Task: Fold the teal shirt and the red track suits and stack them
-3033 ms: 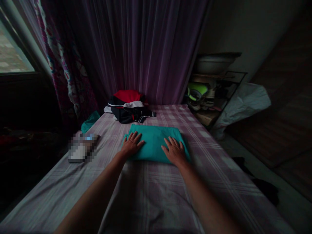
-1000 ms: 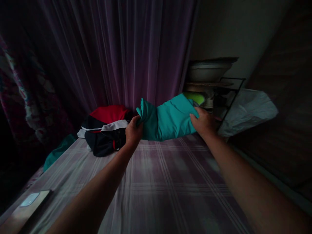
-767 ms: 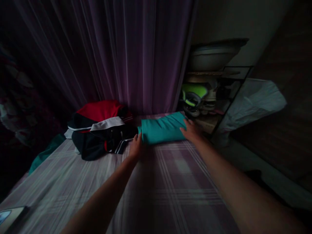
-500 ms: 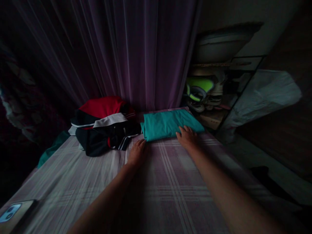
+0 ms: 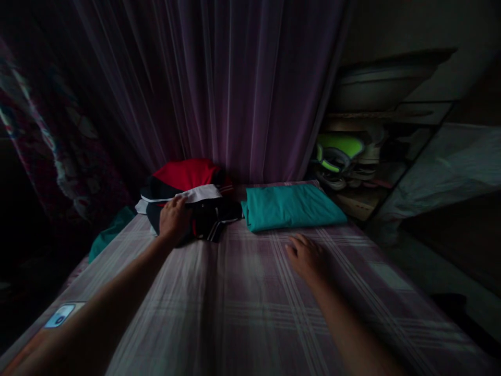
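Note:
My left hand (image 5: 174, 216) is on the pile of clothes, its fingers bent into a dark navy shirt (image 5: 205, 216) beside its white collar band (image 5: 203, 193). Under the palm, part of the shirt is hidden. A red garment part (image 5: 188, 175) lies at the top of the same heap. To the right rests a folded teal cloth (image 5: 293, 206), flat and roughly rectangular. My right hand (image 5: 307, 256) is just in front of that cloth, low over the sheet and apart from it, fingers loosely spread with nothing in them.
A plaid sheet (image 5: 250, 318) covers the bed. Near the left edge lies a phone (image 5: 60, 315), partly behind my forearm. More teal fabric (image 5: 111, 232) hangs at the left side. Purple curtains (image 5: 238, 94) close off the back; a rack with shoes (image 5: 336, 180) stands at right.
My left hand has moved left from beside the teal cloth onto the clothes pile. My right hand has let go of the teal cloth and drawn back. The view has shifted left.

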A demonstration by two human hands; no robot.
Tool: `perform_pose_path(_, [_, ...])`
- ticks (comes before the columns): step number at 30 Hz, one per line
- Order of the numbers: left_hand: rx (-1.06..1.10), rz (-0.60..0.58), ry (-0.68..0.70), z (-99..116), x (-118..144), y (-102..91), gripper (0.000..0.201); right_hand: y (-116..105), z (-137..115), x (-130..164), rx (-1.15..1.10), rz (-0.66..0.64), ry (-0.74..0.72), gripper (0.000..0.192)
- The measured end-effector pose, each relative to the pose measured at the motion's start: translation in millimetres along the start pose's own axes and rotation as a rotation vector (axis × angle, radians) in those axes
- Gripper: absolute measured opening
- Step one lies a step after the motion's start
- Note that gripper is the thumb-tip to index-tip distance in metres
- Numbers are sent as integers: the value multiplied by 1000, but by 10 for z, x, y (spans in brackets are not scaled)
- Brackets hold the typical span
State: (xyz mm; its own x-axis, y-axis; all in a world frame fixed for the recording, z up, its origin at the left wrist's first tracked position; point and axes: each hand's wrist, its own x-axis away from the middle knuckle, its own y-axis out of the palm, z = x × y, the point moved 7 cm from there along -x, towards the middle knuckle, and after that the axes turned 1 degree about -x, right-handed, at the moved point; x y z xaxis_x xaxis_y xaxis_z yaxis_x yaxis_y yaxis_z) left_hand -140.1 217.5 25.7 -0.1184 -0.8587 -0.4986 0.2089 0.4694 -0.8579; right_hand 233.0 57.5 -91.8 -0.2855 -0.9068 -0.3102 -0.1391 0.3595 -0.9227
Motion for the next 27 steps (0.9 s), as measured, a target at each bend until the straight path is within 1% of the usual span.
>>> perform_pose_path(1, [-34, -22, -70, -157, -91, -42, 51, 11, 4, -9, -8, 0, -10, 36])
perform_pose_path(2, [-49, -72, -118, -273, -162, -51, 53, 17, 6, -12, -15, 1, -17, 35])
perform_pose_path(3, [-52, -133, -156, -356, -213, -39, 53, 15, 7, -9, -22, 9, -19, 34])
perform_pose_path(5, [-30, -227, -221, -440, -274, -4, 51, -12, -3, 8, -34, 39, -16, 33])
perform_pose_path(7, [-9, -241, -287, -451, -300, -3, 49, -53, -24, 26, -43, 71, -7, 31])
perform_pose_path(9, [4, -202, -313, -399, -294, -36, 48, -84, -44, 33, -42, 88, 6, 30])
perform_pose_path(10, [8, -185, -297, -350, -269, -55, 46, -92, -49, 32, -41, 88, 13, 29])
perform_pose_path(12, [22, -149, -223, -231, -151, -107, 43, -96, -47, 22, -42, 84, 22, 29])
perform_pose_path(13, [29, -133, -184, -177, -48, -140, 41, -97, -43, 14, -45, 83, 21, 29])
perform_pose_path(15, [39, -116, -121, -94, 247, -214, 36, -103, -35, 3, -58, 88, 5, 28])
perform_pose_path(18, [64, -116, -47, 1, 834, -333, 31, -137, -26, 26, -78, 105, -4, 29])
perform_pose_path(20, [131, -98, 38, 100, 1252, -428, 27, -148, -38, 98, -99, 93, 11, 31])
perform_pose_path(23, [252, -46, 166, 284, 1835, -574, 23, -137, -161, 336, -167, 70, -20, 33])
perform_pose_path(25, [313, -10, 236, 411, 2162, -658, 22, -144, -300, 580, -235, 98, -78, 35])
perform_pose_path(27, [372, 14, 288, 530, 2426, -732, 21, -170, -448, 863, -319, 137, -141, 36])
